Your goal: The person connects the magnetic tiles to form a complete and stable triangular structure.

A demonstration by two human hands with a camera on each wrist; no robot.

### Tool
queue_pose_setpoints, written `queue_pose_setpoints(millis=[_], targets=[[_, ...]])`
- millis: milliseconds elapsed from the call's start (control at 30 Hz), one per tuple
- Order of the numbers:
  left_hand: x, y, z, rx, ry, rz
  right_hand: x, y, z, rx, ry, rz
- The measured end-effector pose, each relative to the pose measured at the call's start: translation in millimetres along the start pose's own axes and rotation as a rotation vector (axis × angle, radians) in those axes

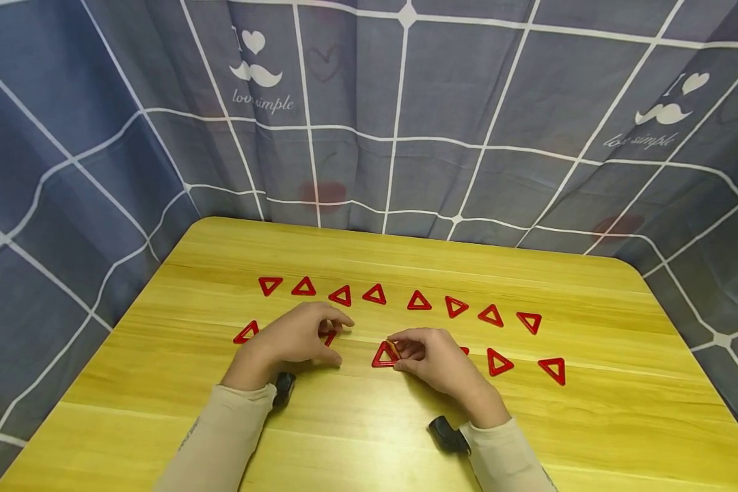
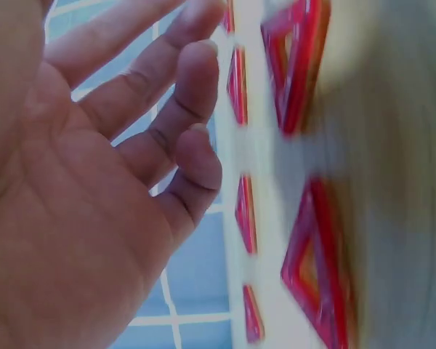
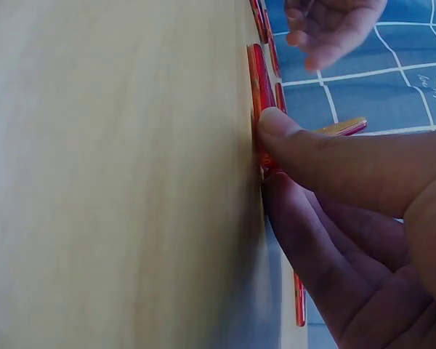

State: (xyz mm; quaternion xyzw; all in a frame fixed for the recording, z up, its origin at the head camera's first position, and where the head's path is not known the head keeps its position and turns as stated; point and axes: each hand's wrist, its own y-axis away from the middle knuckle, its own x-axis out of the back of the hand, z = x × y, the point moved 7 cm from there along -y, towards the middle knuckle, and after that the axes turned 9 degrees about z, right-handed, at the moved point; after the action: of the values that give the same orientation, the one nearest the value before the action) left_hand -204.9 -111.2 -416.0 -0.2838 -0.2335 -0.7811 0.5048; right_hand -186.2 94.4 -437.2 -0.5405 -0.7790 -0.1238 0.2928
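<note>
My left hand (image 1: 304, 333) hovers over the table with fingers loosely bent and nothing held. A red triangle frame (image 1: 330, 338) shows partly behind its fingers, and the left wrist view shows two larger triangle frames beyond the fingertips. My right hand (image 1: 433, 359) pinches a red triangle frame (image 1: 383, 355) low at the table, thumb (image 3: 280, 123) on its side. A second triangle piece (image 3: 345, 126) stands out at an angle behind the thumb in the right wrist view, its orange edge showing. The palm hides part of it.
A back row of several red triangle frames (image 1: 418, 301) runs across the yellow wooden table (image 1: 357, 424). More lie in the front row, at left (image 1: 247, 333) and right (image 1: 552, 370). A grey-blue checked curtain (image 1: 357, 164) encloses the table's back and sides.
</note>
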Motion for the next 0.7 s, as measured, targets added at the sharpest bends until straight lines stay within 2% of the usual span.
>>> queue_pose_setpoints(millis=[200, 333, 533, 700], targets=[[13.5, 2.7, -14.6, 0.022, -0.027, 0.024, 0.8, 0.8, 0.8, 0.003, 0.017, 0.001], [17.3, 3.4, -18.3, 0.029, -0.093, 0.058, 1.0, 1.2, 1.1, 0.010, 0.023, 0.002], [17.4, 0.9, -19.3, 0.018, -0.216, 0.088, 0.6, 1.4, 0.6, 0.012, 0.026, 0.000], [14.5, -0.3, -19.2, 0.023, -0.210, 0.073, 0.4, 0.6, -0.1, 0.025, 0.040, -0.003]])
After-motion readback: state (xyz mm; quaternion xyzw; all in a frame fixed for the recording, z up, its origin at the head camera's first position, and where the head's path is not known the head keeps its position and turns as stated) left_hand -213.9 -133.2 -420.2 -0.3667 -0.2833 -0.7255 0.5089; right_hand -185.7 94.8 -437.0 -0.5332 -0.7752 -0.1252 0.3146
